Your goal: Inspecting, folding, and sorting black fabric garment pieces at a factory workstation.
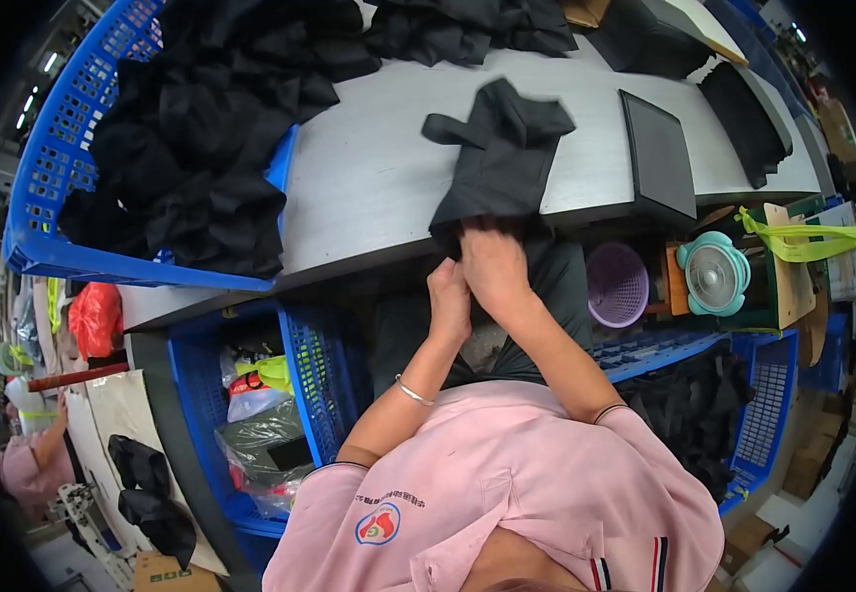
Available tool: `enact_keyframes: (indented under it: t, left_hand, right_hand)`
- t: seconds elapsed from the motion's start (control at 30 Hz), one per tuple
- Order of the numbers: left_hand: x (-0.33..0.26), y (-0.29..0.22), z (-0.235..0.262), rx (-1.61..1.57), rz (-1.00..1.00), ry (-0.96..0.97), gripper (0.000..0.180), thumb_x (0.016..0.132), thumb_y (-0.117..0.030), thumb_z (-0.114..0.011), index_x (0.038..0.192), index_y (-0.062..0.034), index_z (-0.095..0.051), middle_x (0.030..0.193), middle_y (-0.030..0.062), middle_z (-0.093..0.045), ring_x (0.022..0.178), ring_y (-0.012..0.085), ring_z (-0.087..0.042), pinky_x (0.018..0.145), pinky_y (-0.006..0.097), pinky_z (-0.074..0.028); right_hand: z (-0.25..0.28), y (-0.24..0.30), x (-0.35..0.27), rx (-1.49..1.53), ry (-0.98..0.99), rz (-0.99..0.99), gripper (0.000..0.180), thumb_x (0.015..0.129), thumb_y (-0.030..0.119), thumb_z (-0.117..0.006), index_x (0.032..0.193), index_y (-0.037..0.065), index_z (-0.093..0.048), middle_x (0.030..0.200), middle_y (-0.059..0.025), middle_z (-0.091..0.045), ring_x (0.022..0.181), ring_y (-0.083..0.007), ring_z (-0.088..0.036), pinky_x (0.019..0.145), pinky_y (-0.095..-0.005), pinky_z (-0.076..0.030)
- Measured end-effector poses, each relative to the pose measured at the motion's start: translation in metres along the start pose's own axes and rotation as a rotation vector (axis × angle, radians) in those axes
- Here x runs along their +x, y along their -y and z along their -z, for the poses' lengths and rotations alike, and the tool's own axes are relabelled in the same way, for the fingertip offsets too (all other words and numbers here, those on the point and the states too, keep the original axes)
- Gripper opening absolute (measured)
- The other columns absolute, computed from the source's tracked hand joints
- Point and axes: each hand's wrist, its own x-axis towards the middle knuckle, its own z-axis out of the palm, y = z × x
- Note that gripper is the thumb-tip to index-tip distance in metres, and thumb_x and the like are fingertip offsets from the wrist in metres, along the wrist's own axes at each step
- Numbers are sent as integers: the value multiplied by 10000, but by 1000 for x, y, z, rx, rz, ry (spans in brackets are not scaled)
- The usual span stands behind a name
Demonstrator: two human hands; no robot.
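Bare tabletop (369,168) left of black fabric piece (512,148), blue basket (132,270) beyond, dark panel (661,153) blocking right

A textile workshop: black fabric pieces (196,118) heaped in a blue plastic basket (58,138) and on the tabletop (359,158), a pink-shirted co-worker (35,469) nearby.

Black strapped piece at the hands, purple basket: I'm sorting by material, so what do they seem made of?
Black strapped piece: probably cloth with a matte finish, as it creases and folds softly; fibre unclear. Purple basket: likely moulded plastic, smooth, given its uniform colour and regular perforations.
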Motion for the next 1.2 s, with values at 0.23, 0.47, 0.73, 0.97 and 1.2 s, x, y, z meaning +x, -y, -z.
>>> enact_keyframes:
  t: [0.23, 0.47, 0.73, 0.97, 1.2]
  left_hand:
    - [-3, -3, -23, -49, -134, -52, 159, 972, -112, -534, 926, 1, -636, 941, 13, -659, 832, 66, -563, 724, 245, -459]
    - [-8, -19, -24, 43, -204, 20, 229, 1042, -168, -523, 1052, 32, -635, 892, 34, -662, 745, 79, -614, 639, 237, -532]
    - [29, -84, -4, 484, -434, -202, 317, 878, -122, -752, 1112, 37, -610, 948, 71, -623, 683, 77, -585, 536, 230, -509]
    - [1, -76, -3, 787, -600, -188, 172, 854, -112, -766, 849, 2, -637, 635, 27, -590, 569, 80, -546, 545, 258, -465]
    - [27, -127, -67, 1230, -1242, 285, 495, 671, -25, -772, 1149, -110, -673, 1174, 66, -589, 1105, 310, -533, 970, 430, -406]
  right_hand:
    - [-9, -7, 10, -74, -90, 84, 401, 916, 198, -551, 1295, 75, -592, 1246, -149, -600, 1193, -393, -519, 1039, -631, -290]
    - [-22, -49, 27, 85, 81, 31, 396, 986, 340, -524, 1311, 125, -596, 1208, -133, -629, 1133, -359, -579, 972, -675, -333]
    - [-20, -37, 16, 48, -3, 113, 293, 959, 287, -588, 1179, 107, -657, 1180, -133, -614, 1131, -358, -555, 918, -581, -393]
    - [-30, -68, 17, -19, 140, 177, 295, 981, 329, -536, 1209, 187, -660, 1138, -100, -651, 1091, -323, -595, 967, -685, -329]
    - [-17, -45, 20, -191, 171, 180, 488, 973, 288, -529, 1409, 78, -465, 1356, -138, -549, 1182, -303, -568, 954, -551, -432]
